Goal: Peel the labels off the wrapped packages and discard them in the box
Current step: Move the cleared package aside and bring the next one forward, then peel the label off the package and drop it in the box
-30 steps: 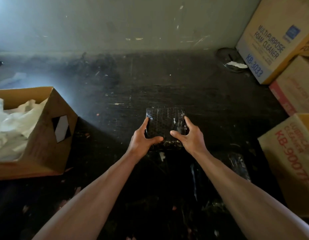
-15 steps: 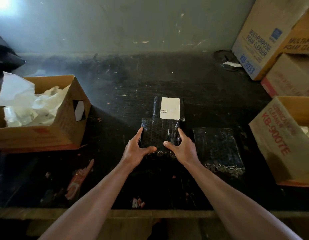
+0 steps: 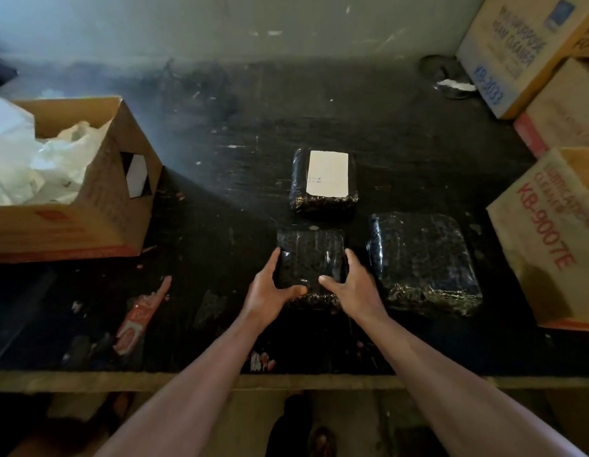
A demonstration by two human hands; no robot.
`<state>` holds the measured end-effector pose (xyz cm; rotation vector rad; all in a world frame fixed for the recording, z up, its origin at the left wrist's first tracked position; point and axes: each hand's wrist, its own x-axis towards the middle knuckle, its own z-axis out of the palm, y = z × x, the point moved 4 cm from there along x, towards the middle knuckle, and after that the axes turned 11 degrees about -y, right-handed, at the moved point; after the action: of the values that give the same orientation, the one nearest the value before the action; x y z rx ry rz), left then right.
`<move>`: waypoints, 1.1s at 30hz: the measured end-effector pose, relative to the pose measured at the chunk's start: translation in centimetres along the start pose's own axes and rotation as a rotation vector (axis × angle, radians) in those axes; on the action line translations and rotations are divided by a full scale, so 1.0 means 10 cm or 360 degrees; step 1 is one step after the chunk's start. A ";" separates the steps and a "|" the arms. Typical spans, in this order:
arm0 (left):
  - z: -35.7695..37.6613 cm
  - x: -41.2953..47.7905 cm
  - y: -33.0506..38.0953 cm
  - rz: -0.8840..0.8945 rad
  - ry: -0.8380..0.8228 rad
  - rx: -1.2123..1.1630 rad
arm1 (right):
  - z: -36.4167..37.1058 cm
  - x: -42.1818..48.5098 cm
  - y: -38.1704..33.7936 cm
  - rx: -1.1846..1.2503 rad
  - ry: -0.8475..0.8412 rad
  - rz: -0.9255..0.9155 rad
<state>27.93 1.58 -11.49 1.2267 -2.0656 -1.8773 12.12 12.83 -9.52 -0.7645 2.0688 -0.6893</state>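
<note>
Dark, scuffed worktop (image 3: 240,206) runs to a pale wall at the back; surface marked w/ scratches and bits of torn red-and-white paper near the front edge; lighting dim.

Left hand (image 3: 270,291) and right hand (image 3: 351,290) grip one small black wrapped pkg (image 3: 311,258) from either side, approx. centre of the worktop; thumbs lie across its near top face, fingers curl round the side edges, clamped on it; no label visible on its upper face; cannot tell whether it rests on the surface or is raised slightly.

Second small pkg (image 3: 324,183) sits just beyond the held one, apart from it; white label (image 3: 327,173) on top, faint print, unreadable.

Larger wrapped pkg (image 3: 421,262) lies just right of the held one, near the right hand; top face bare.

Open cardboard box (image 3: 98,199) stands at left, well apart from the pkgs, holding crumpled white paper (image 3: 39,159).

Printed cartons (image 3: 547,235) stacked along the right side; lettering partly legible, "KB-9007E" on the nearest.
</note>
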 end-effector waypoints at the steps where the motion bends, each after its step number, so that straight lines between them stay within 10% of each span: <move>1: 0.01 0.01 0.02 0.0006 0.0006 0.0002 | -0.01 0.00 -0.01 -0.0020 0.0013 0.0002; 33: -0.61 1.78 1.24 0.0140 -0.0070 0.0374 | -1.31 1.71 -0.93 -0.0211 0.0368 -0.0059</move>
<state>13.34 -14.91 -6.95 1.1254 -2.3774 -1.6773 -4.53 -2.96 -4.68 -0.8313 2.3341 -0.6936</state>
